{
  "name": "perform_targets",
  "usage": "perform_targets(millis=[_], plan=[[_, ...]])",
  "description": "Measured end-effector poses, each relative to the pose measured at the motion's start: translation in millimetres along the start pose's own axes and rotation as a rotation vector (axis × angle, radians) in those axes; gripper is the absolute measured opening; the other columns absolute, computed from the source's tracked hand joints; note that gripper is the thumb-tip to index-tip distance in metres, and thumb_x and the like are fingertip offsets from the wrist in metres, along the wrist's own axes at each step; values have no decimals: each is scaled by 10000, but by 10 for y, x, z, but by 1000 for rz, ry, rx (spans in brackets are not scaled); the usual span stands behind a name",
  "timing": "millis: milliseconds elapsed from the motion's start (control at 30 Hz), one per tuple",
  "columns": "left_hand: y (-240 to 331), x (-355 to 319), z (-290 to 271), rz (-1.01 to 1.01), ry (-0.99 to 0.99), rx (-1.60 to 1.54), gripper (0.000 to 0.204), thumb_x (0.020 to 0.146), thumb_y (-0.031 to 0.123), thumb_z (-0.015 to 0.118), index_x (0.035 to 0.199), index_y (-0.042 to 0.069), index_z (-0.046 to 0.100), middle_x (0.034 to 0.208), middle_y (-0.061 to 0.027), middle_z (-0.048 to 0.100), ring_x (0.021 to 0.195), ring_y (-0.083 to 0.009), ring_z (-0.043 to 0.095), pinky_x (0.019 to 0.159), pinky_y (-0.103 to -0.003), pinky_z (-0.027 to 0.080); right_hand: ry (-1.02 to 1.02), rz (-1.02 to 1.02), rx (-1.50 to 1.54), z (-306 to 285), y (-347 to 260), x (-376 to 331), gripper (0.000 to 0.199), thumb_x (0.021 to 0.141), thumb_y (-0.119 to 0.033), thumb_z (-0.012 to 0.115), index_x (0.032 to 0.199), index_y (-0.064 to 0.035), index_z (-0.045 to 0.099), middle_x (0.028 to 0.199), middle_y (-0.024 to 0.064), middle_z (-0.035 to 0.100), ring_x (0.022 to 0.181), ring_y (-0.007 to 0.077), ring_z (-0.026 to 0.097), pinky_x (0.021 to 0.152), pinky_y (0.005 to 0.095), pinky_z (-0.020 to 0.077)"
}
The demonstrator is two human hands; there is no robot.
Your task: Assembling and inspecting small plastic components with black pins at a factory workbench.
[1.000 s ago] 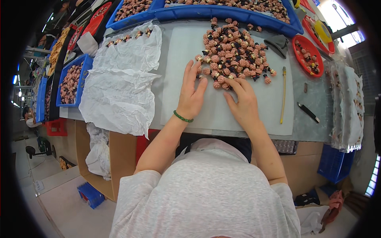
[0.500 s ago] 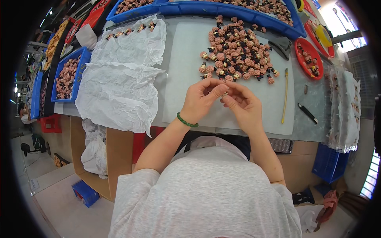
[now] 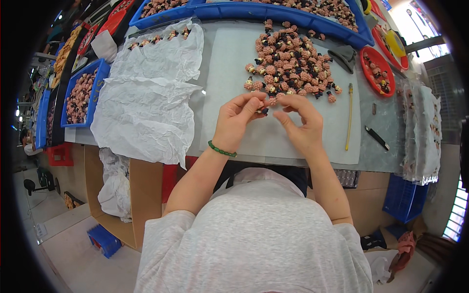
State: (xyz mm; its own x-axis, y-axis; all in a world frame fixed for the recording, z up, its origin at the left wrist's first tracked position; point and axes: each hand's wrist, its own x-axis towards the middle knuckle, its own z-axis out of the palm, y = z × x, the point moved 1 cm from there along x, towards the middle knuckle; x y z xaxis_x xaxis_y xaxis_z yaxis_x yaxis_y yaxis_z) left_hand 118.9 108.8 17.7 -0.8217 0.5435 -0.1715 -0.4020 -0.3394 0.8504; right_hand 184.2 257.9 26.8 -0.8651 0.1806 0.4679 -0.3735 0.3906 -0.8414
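Between the thumb and fingers of my left hand point(image 3: 236, 117) is a small doll figurine point(image 3: 263, 112), with pink curly hair and a dark body. It is partly hidden by the fingers. My right hand point(image 3: 304, 122) is just to the right, thumb and fingers parted, with nothing visible in its grip. Both hands hover over a white sheet point(image 3: 224, 63) on the table. Just beyond the fingertips lies a heap of similar figurines point(image 3: 293, 61), pink and dark, some with pale faces showing.
Crumpled white paper point(image 3: 146, 102) covers the left side, with figurines along its far edge. Blue trays point(image 3: 273, 13) of figurines line the back. On the right lie a thin yellow stick point(image 3: 350, 117), a black-handled knife point(image 3: 377, 138), a dark cloth point(image 3: 344, 58) and a red bowl point(image 3: 364, 66).
My hands have drawn apart, the left moving slightly left. The figurine, formerly mostly hidden between both hands, now shows in my left hand, and my right fingers have opened.
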Motion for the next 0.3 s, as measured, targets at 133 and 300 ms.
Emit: perform_targets(millis=[133,300], plan=[[76,28,4,-77,-20,-128,225,893,126,490,1074,5,547,897,-35,573,867,-128,577,752,-267,481,-17,-63,-531,-109,161,185,321,670,29,652,981,-28,598,964,94,596,880,225,552,732,314,457],[26,54,-15,-133,-33,185,302,869,210,537,1110,29,523,973,-50,530,953,-162,553,788,-270,489,6,-79,-517,-97,52,223,310,664,-14,652,965,-76,611,972,124,593,944,255,515,815,372,421]])
